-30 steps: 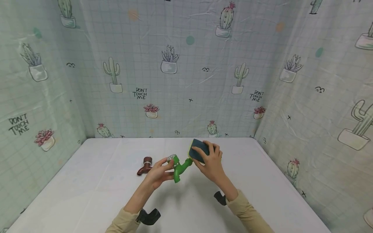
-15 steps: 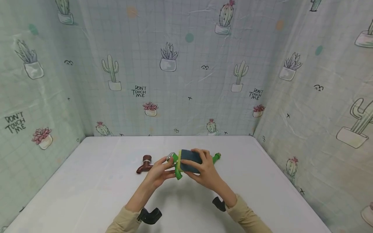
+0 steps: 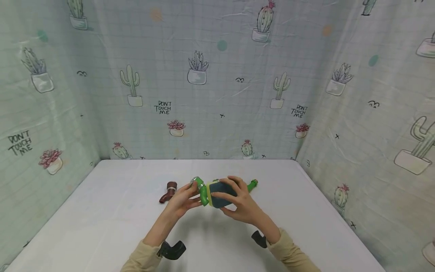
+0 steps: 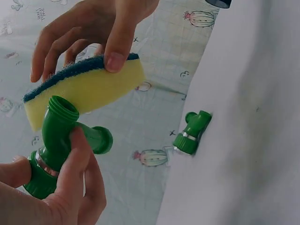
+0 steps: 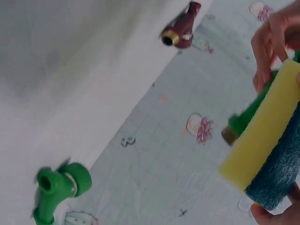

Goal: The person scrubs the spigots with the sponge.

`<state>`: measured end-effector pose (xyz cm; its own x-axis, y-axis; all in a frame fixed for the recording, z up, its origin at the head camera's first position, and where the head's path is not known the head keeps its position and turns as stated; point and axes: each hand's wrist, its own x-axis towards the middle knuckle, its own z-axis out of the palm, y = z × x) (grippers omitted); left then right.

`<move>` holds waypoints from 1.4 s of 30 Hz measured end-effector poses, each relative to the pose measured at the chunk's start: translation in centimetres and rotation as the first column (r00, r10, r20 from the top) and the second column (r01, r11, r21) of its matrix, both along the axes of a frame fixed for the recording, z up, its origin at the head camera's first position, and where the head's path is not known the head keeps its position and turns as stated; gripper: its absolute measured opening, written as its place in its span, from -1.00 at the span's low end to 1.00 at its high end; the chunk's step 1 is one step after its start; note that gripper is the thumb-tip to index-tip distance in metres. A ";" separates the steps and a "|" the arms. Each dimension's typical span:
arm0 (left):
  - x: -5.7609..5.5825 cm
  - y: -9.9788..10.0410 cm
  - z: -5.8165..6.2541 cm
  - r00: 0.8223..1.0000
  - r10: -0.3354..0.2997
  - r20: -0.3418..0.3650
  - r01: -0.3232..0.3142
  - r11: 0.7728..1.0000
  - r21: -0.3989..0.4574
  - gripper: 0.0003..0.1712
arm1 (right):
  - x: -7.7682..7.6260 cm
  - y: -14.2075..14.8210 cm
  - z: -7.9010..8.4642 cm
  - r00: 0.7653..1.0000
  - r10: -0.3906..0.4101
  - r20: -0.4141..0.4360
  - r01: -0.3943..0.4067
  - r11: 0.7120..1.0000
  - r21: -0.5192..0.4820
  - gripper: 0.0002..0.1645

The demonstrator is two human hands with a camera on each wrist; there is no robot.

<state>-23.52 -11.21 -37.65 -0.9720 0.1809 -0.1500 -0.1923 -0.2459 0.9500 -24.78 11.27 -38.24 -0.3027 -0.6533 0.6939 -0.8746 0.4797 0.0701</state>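
My left hand (image 3: 180, 200) holds a green plastic tap (image 4: 58, 133) above the white table, thumb on one side of its handle end and fingers on the other. In the left wrist view, two of its openings point up and to the right. My right hand (image 3: 244, 202) grips a sponge (image 4: 89, 89), yellow on one side with a dark blue scouring layer. The sponge's yellow side faces the tap and overlaps its body, hiding part of it in the head view. My right thumb and fingers press over the blue side.
A second green tap (image 3: 252, 185) lies on the table (image 3: 306, 211) beyond my right hand. Behind my left hand lies a brown tap (image 3: 171, 186) with a brass-coloured end. A cactus-print sheet (image 3: 217, 94) hangs around the table's back and sides.
The sponge has moved left and down from the tap's far end to along its body, then tilted. My left hand has turned the tap slightly. The second green tap has come into view.
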 end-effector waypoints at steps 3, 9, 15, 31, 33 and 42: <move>-0.1 -0.1 -0.2 0.999 -0.028 0.018 0.027 0.999 0.016 -0.30 | 0.4 -0.6 -0.3 1.000 -0.003 -0.029 0.004 0.999 0.037 -0.26; 0.0 -0.4 -0.5 0.997 -0.080 -0.001 0.080 0.996 0.042 -0.27 | 0.0 -0.6 -0.6 0.987 -0.093 -0.130 0.096 0.995 0.018 -0.24; 0.3 -0.5 -0.2 0.991 -0.132 -0.011 0.133 0.990 0.052 -0.27 | -1.8 1.3 -1.0 0.958 -0.227 -0.176 0.223 0.974 -0.040 -0.26; 0.5 -0.5 0.0 0.973 -0.223 -0.066 0.211 0.966 -0.151 -0.14 | -1.8 3.3 -0.7 0.913 -0.024 0.407 0.154 0.945 -0.288 -0.28; 0.4 -0.6 -0.1 0.967 -0.244 -0.066 0.227 0.953 -0.199 -0.10 | -1.8 3.5 -0.5 0.915 0.004 0.403 0.130 0.943 -0.306 -0.29; -0.1 -1.2 -0.2 0.960 -0.271 -0.066 0.256 0.950 -0.180 -0.26 | -1.1 3.6 0.5 0.918 0.057 0.393 0.086 0.937 -0.338 -0.29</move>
